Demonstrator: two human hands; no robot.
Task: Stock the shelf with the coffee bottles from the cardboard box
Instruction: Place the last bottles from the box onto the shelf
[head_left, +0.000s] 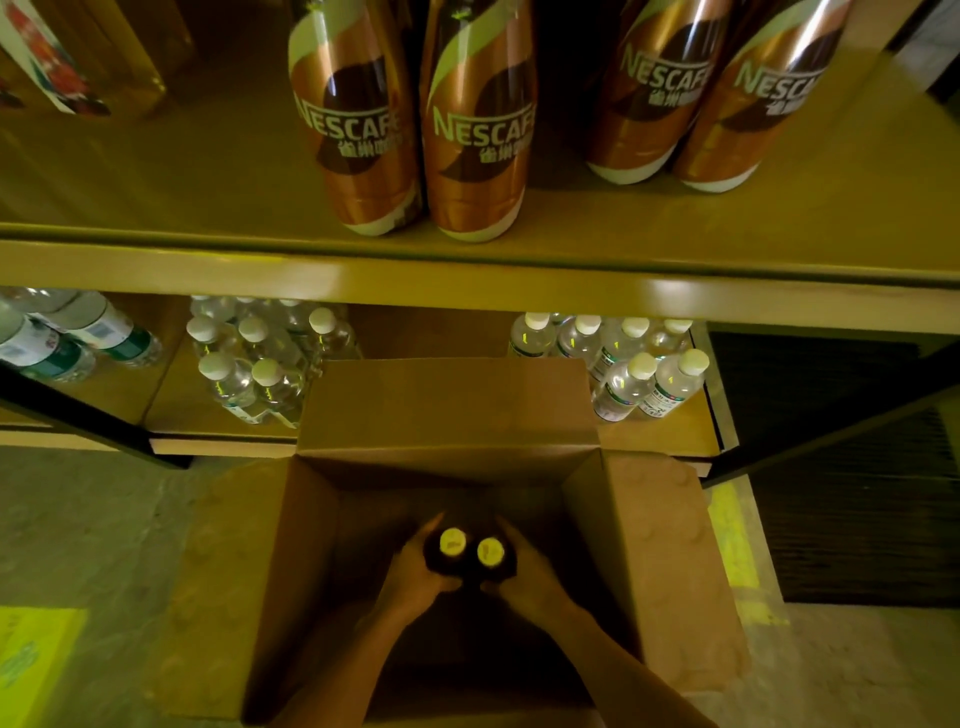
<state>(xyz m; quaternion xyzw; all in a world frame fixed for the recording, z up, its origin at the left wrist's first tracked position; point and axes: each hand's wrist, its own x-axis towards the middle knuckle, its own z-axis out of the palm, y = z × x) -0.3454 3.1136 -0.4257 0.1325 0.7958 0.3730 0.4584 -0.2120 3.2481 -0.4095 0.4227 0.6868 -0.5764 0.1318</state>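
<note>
An open cardboard box (654, 561) stands on the floor below the shelf. Deep inside it two dark coffee bottles stand side by side, seen from above by their yellow caps: the left bottle (451, 541) and the right bottle (490, 551). My left hand (415, 564) grips the left bottle from its left side. My right hand (527, 569) grips the right bottle from its right side. Several copper-labelled coffee bottles (478, 130) stand on the upper shelf (208, 265), in two pairs.
Clear water bottles with white caps (249, 364) fill the lower shelf left and right of the box's rear flap (447, 400). Cartons (57, 62) stand at the upper shelf's far left. A dark shelf frame (831, 441) slants down on the right.
</note>
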